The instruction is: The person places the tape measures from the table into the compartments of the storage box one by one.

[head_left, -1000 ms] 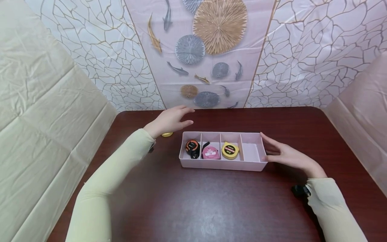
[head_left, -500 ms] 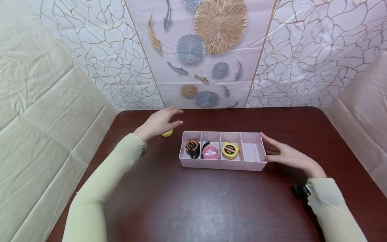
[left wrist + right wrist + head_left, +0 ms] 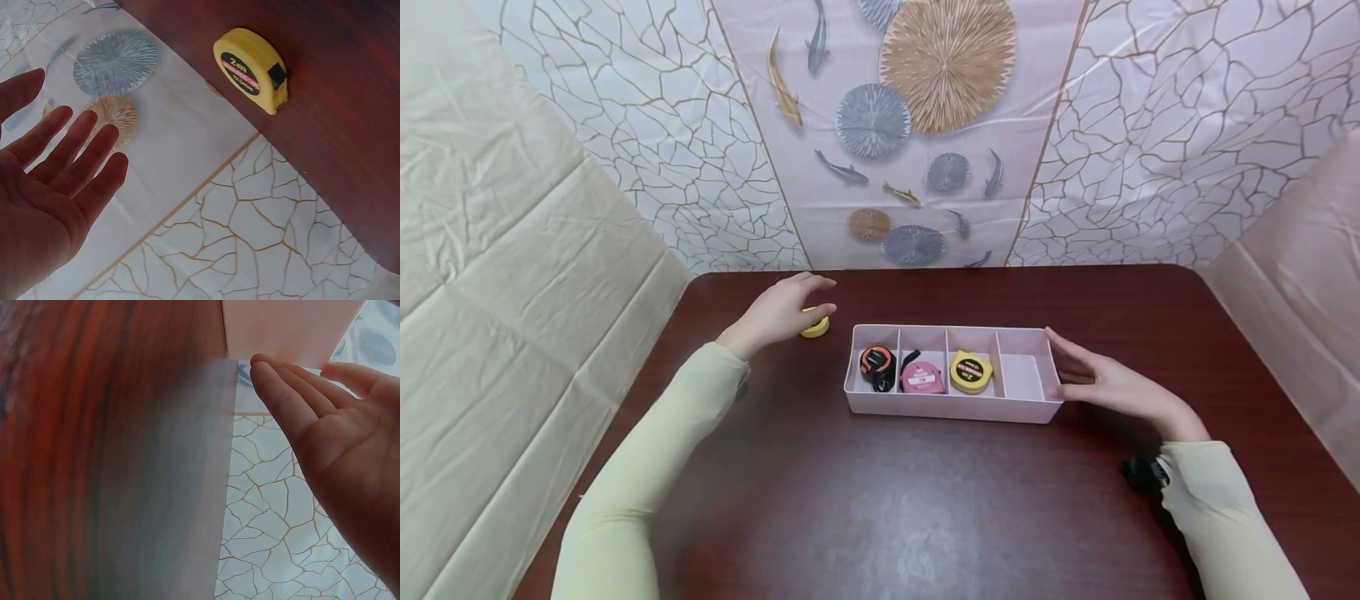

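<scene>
My left hand hovers over the back left of the table with its fingers spread, holding nothing. Just beneath its thumb lies a yellow tape measure, partly covered by that hand in the head view. The left wrist view shows this tape measure whole, with a black and pink "2m" label, apart from the fingers. A pale pink divided tray stands to the right. At the tray's right end, my right hand touches the wall with extended fingers and thumb. The right wrist view shows those fingertips against the tray.
Inside the tray, from left to right, sit a black and orange tape measure, a pink tape measure and another yellow tape measure, each in its own compartment. A patterned cloth hangs behind the dark table.
My left hand has shifted left and slightly lower, coming over the loose yellow tape measure. The right hand and the tray have stayed put.
</scene>
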A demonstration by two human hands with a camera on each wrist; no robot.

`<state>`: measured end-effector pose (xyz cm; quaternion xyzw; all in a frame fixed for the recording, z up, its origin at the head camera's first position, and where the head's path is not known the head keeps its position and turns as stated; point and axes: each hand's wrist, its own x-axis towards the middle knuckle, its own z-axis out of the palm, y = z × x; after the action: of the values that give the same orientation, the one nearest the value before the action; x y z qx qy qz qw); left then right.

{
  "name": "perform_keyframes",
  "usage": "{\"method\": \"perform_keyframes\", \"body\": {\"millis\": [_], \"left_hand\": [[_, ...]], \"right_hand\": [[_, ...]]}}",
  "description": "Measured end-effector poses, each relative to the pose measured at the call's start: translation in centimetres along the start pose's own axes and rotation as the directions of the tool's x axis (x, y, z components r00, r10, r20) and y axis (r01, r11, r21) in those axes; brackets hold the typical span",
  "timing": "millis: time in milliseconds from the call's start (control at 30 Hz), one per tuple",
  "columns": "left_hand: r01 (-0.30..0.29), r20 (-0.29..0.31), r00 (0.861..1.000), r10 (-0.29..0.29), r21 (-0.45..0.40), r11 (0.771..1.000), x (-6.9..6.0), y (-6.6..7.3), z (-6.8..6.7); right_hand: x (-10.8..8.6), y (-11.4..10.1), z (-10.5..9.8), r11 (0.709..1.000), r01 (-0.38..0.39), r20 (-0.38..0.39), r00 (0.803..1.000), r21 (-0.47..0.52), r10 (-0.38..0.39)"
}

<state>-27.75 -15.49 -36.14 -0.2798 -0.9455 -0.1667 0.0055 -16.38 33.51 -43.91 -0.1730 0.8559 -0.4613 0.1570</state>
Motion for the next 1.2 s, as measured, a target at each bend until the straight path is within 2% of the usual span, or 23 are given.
{"method": "perform_keyframes", "body": {"millis": [200,400,567,800,1000,1200], "left_hand": [[0.036,-0.004,0.999,-0.036,-0.021,0.999,-0.3,-0.6,0.5],[0.077,-0.036,0.996,-0.079,-0.055,0.996,0.3,-1.5,0.7],[0.127,-0.044,0.99,-0.131,-0.084,0.988,0.2,-2.7,2.2],[0.151,-0.076,0.984,-0.161,-0.116,0.982,-0.3,-4.0,4.3],[0.195,-0.072,0.976,-0.206,-0.137,0.971,-0.6,-4.5,5.0],[0.202,-0.062,0.975,-0.213,-0.153,0.967,0.2,-5.1,5.5]], "right_hand": [[0.1,0.1,0.0,1.0,0.02,0.002,1.0,0.004,-0.02],[0.3,-0.5,-0.9,1.0,0.028,-0.015,0.999,-0.007,-0.028],[0.2,-0.2,-0.6,0.999,0.031,-0.006,1.0,0.01,-0.031],[-0.2,0.5,0.5,0.998,0.053,-0.008,0.999,0.029,-0.052],[-0.3,0.4,0.6,0.998,0.062,-0.013,0.998,0.001,-0.062],[-0.2,0.2,0.0,0.998,0.07,-0.025,0.997,-0.006,-0.07]]}}
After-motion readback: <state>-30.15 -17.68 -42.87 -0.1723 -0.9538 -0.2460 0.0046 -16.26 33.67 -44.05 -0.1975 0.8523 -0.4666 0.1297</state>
